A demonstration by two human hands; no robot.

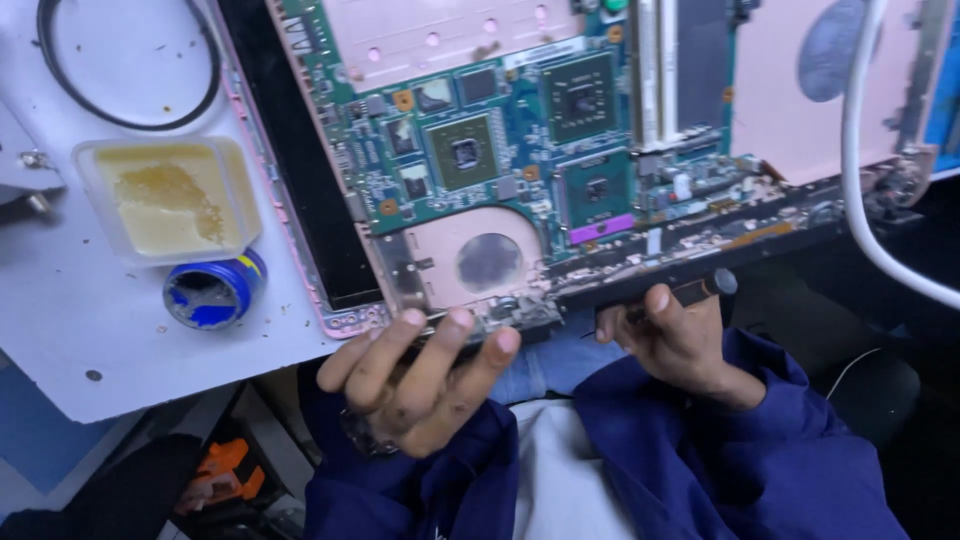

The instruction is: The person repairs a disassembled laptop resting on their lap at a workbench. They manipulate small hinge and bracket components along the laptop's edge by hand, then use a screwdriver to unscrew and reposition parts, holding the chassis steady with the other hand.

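A green laptop motherboard [510, 130] sits in an opened pink laptop chassis [440, 35] that juts over the table's near edge. My left hand [420, 375] holds the chassis's near edge from below, fingers curled up onto the rim by the round fan opening [489, 262]. My right hand [675, 340] grips a dark screwdriver handle [705, 290], lying along the chassis's black hinge strip [700, 250]. Both sleeves are dark blue.
A square plastic tub of yellowish paste [165, 198] and a small round blue tin [212, 292] stand on the white table [70, 330] at left. A black cable loop [128, 65] lies behind them. A white cable [860, 180] crosses at right. Orange-black tools [220, 475] lie below.
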